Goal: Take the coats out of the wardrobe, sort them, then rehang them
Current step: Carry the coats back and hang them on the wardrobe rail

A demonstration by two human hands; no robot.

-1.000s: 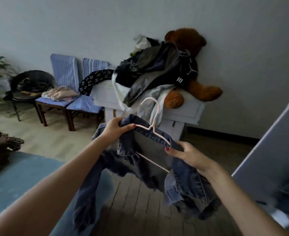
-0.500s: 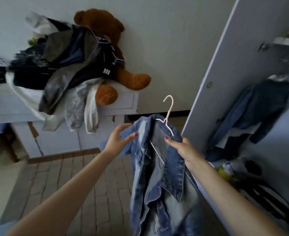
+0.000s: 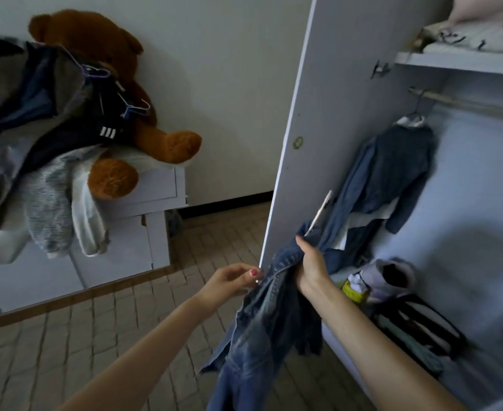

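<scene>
Head camera, looking down at the open wardrobe: my right hand is clenched around the bunched collar of a denim jacket, its grip closed on the cloth and on the pale hanger that sticks up above the knuckles. My left hand pinches the jacket's edge just beside the door's lower corner (red nail polish shows on the thumb). The jacket hangs from both hands over the tiled floor, in front of the wardrobe opening. Inside, a blue coat hangs from the rail; folded bedding lies on the shelf above it. At left, a heap of clothes covers a white desk, against a brown teddy bear.
</scene>
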